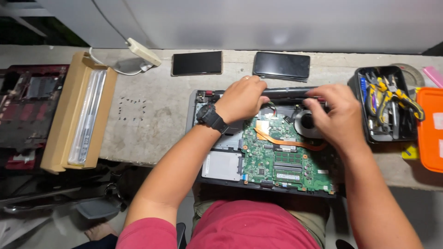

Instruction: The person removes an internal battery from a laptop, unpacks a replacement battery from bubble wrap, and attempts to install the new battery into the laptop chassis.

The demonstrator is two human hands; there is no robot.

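- Red shirt (249, 226) lowest in view, closest to the lens, both bare forearms reaching up from it.
- Far left: dark red opened laptop shell (27, 106), lying partly off the bench edge.
- Just right of it: long open brown cardboard box (60, 124), tilted, holding a slim part in clear plastic wrap (87, 115).
- Above the box: white power adapter (144, 51) with a white cable trailing left.
- Scattered between box and laptop: tiny black screws (134, 108) on bare concrete.
- Along the back edge: two black smartphones, one lying flat (197, 63), one slightly tilted (281, 65).
- Centre: opened grey laptop base with green circuit board (277, 161), copper heat pipe and round fan exposed, silver drive plate at lower left.
- Left hand (242, 99), black wristwatch on the wrist, curled down onto the long black battery bar (288, 93) at the laptop's rear edge.
- Right hand (334, 115) closed over the same bar's right end, covering part of the fan.
- Right: black plastic tray (364, 133) of yellow-handled pliers and other tools.
- Far right: orange plastic case (431, 129), cut off by the frame.
- Underneath all: rough grey concrete bench (157, 138), pale wall behind.
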